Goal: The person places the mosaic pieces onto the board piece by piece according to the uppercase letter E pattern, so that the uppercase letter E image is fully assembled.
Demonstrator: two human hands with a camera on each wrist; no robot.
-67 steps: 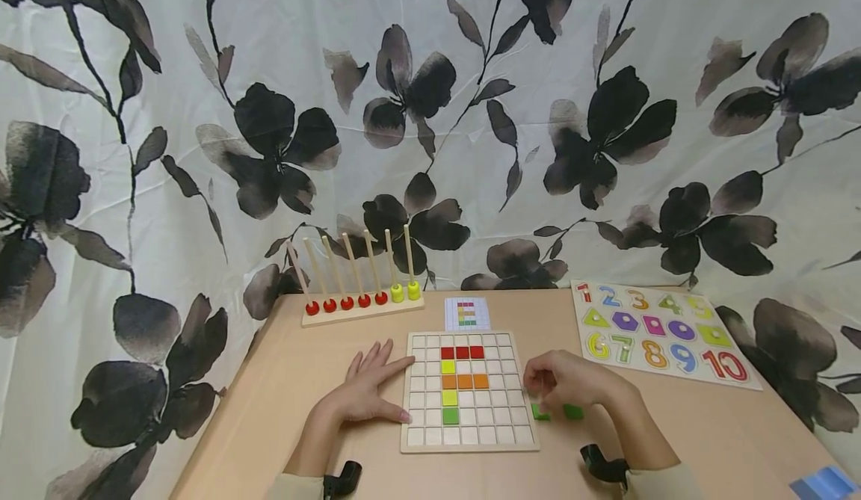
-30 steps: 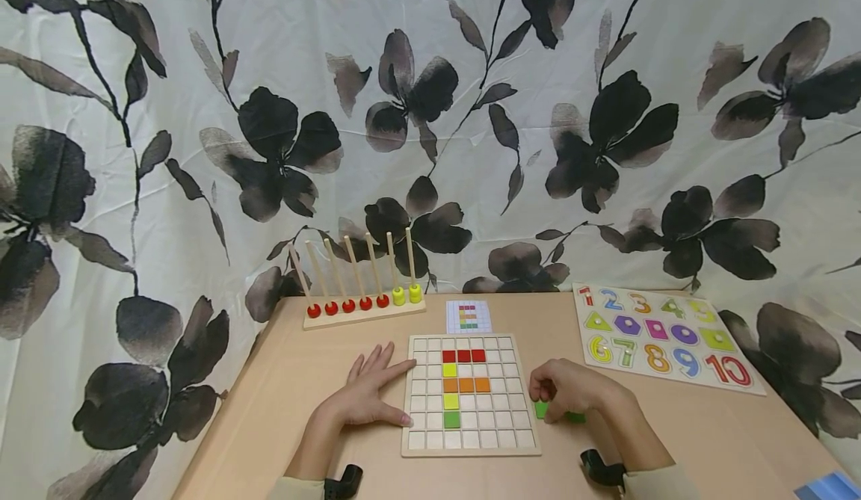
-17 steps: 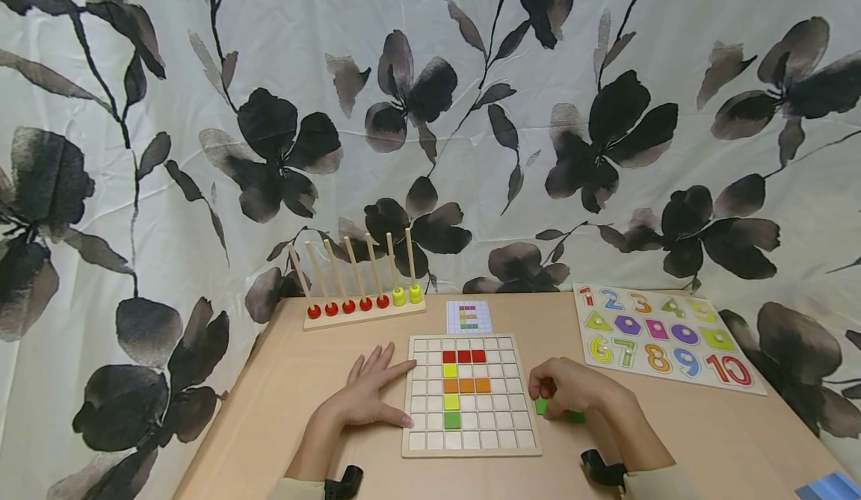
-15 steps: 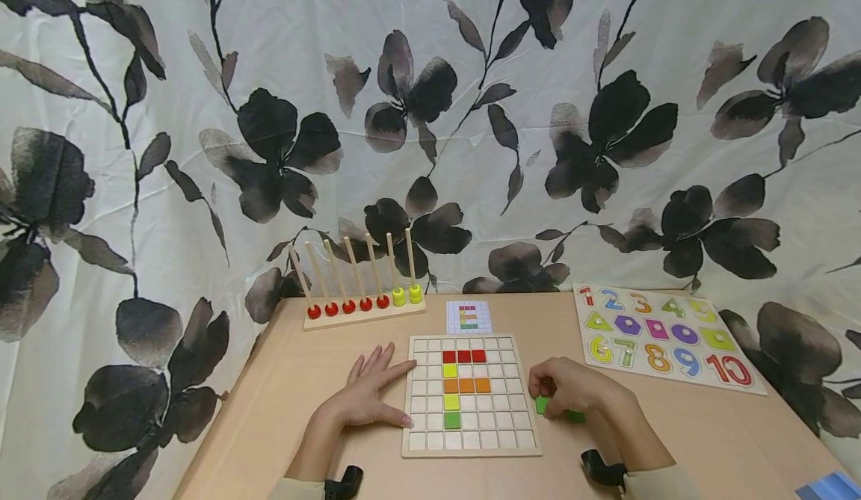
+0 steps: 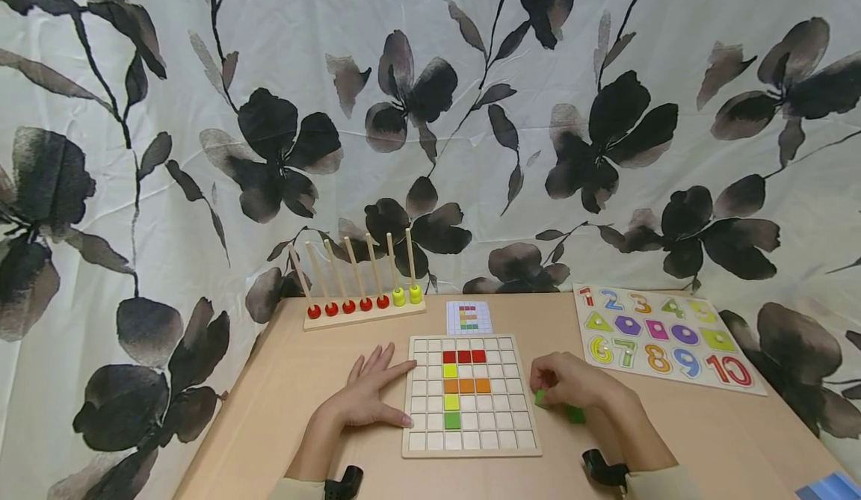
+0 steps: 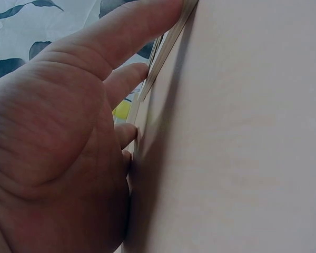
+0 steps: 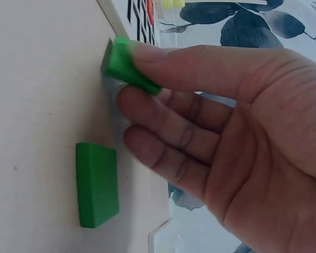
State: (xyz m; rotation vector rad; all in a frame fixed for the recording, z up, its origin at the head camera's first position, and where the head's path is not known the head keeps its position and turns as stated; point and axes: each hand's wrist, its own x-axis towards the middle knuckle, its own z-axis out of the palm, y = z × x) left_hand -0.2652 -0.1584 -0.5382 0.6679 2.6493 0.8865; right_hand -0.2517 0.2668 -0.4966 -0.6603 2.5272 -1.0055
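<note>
My right hand (image 5: pixel 575 382) pinches a green square tile (image 7: pixel 127 64) between thumb and fingers, tilted just over the table, right of the grid board (image 5: pixel 498 440). A second green tile (image 7: pixel 97 184) lies flat on the table below that hand. My left hand (image 5: pixel 363 392) is spread at the board's left edge, thumb and index fingertip touching the frame. On the board, red tiles (image 5: pixel 464 356) form a row, with a yellow tile (image 5: pixel 450 371) under its left end. Orange tiles (image 5: pixel 466 386) make another row; below its left end come a yellow tile (image 5: pixel 451 402) and a green tile (image 5: pixel 452 420).
A small pattern card (image 5: pixel 468 318) lies behind the board. At the back left stands a peg rack (image 5: pixel 366 317) with red and yellow beads. A number and shape puzzle board (image 5: pixel 666 335) is at the back right. Something blue (image 5: pixel 829 486) shows at the lower right corner.
The right hand has settled over the nearer green tile, and that tile is now lifted and tilted in its fingers. The left hand stays on the board's edge.
</note>
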